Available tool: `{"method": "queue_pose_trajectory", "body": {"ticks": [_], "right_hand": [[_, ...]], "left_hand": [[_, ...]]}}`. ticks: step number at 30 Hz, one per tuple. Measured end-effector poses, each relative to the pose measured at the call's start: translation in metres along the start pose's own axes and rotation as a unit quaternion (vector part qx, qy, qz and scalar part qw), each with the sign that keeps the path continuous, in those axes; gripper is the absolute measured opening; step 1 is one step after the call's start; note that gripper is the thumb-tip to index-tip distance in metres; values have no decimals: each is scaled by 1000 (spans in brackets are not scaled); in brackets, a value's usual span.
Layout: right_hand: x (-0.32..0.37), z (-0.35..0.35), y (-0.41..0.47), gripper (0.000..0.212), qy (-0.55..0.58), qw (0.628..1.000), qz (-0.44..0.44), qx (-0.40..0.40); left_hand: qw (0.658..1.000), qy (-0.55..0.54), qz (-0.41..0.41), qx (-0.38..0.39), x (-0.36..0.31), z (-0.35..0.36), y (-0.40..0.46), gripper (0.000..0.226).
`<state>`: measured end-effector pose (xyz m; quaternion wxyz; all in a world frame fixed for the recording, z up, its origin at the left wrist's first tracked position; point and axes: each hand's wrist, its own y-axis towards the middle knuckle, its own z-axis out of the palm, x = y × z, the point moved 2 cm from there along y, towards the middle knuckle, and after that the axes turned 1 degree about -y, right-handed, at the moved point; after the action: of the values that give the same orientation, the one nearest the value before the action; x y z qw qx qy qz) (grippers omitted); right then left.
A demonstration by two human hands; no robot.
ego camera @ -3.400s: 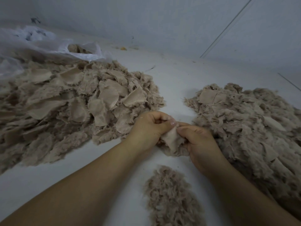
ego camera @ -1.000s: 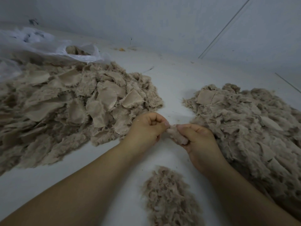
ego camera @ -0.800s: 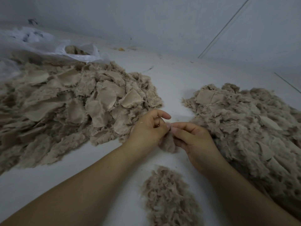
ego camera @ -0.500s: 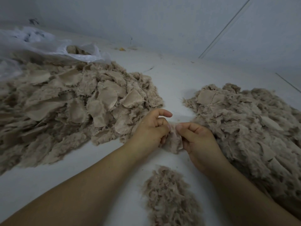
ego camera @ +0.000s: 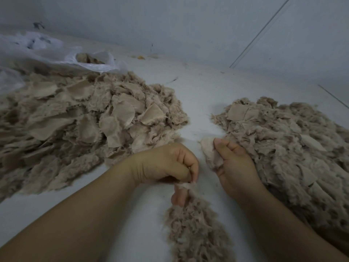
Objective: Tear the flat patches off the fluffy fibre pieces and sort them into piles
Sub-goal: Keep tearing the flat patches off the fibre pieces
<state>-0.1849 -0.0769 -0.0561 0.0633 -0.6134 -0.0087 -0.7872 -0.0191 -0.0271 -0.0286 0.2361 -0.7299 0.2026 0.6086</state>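
My left hand [ego camera: 168, 165] is curled into a fist and pinches a small tuft of loose fluff [ego camera: 184, 185] just above the small fluff pile [ego camera: 196, 229] at the near centre. My right hand [ego camera: 233, 163] pinches a flat beige patch [ego camera: 209, 154] between thumb and fingers, a little to the right of the left hand. A large heap of fibre pieces with flat patches [ego camera: 79, 120] lies on the left. Another large heap [ego camera: 290, 148] lies on the right, touching my right hand.
The white table surface [ego camera: 198, 95] runs between the heaps to a pale wall. A crumpled clear plastic bag [ego camera: 90, 63] holding some fibre lies at the back left behind the left heap.
The piece held between both hands has come apart. My left hand has moved down toward the small pile with a tuft, and my right hand has moved right with the flat patch.
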Motion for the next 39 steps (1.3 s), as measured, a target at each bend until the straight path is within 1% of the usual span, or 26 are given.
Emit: {"method": "queue_pose_trajectory", "body": {"ticks": [1,3,5,6,7,9,11,13,16,18,19,20,21,23,24,25,27,30,31,32,34,35,36,37,38,39], "right_hand": [[1,0,-1,27,-6,1000,-9,5],[2,2,-2,31,-23,999,-24,12],[3,2,-4,21,-28,999,-34,21],[4,3,-6,17,-29,998,-38,28],[5,3,-7,21,-34,998,-42,33],[5,3,-8,30,-43,998,-43,33],[4,2,-7,28,-38,998,-44,26],[3,2,-6,20,-35,998,-43,20],[2,1,-3,18,-33,998,-49,10],[2,1,-4,18,-39,998,-47,8],[2,2,-4,18,-38,998,-45,8],[2,1,-4,17,-36,998,-42,7],[2,2,-4,17,-35,999,-40,6],[2,1,-3,16,-31,999,-39,7],[2,1,-3,16,-29,999,-39,9],[1,1,-3,16,-27,999,-39,11],[1,0,-3,15,-31,999,-41,17],[1,1,-4,18,-19,999,-34,37],[1,1,-4,19,-8,999,-32,44],[1,1,-4,19,10,999,-28,44],[1,0,-2,25,57,998,-11,22],[1,0,-1,30,76,997,-2,7],[2,0,-1,34,89,996,7,-5],[2,0,-1,37,99,995,15,-12],[2,0,-1,40,107,994,22,-15],[3,0,-1,43,116,993,28,-19]], "left_hand": [[1000,-12,0,-26,0,-1,1,9],[991,-59,-13,-121,3,1,6,25],[975,-92,-29,-202,7,5,13,32],[972,-76,-34,-220,8,8,16,36],[972,-52,-41,-225,9,10,19,39],[974,-20,-48,-221,11,12,20,32],[978,-22,-50,-200,13,9,18,20],[988,-30,-51,-143,12,6,14,9],[998,-21,-50,-40,6,2,7,10],[998,-9,-59,25,3,2,2,8],[997,-6,-63,36,2,2,0,11],[997,-10,-67,28,2,3,1,14],[997,-22,-68,-1,2,3,2,13],[992,-44,-69,-96,3,5,7,11],[986,-48,-75,-140,4,6,10,16],[982,-46,-80,-164,4,6,12,22],[982,-29,-86,-167,5,9,14,30],[983,-21,-85,-159,7,11,15,25],[981,-54,-63,-174,7,11,16,23],[972,-113,-24,-207,6,9,16,21],[923,-238,62,-297,4,1,17,15],[901,-270,85,-329,5,-3,18,15],[889,-282,90,-349,7,-5,19,18],[886,-278,80,-363,9,-4,20,22],[891,-257,62,-370,12,-2,21,23],[903,-215,45,-368,13,1,21,23]]}}
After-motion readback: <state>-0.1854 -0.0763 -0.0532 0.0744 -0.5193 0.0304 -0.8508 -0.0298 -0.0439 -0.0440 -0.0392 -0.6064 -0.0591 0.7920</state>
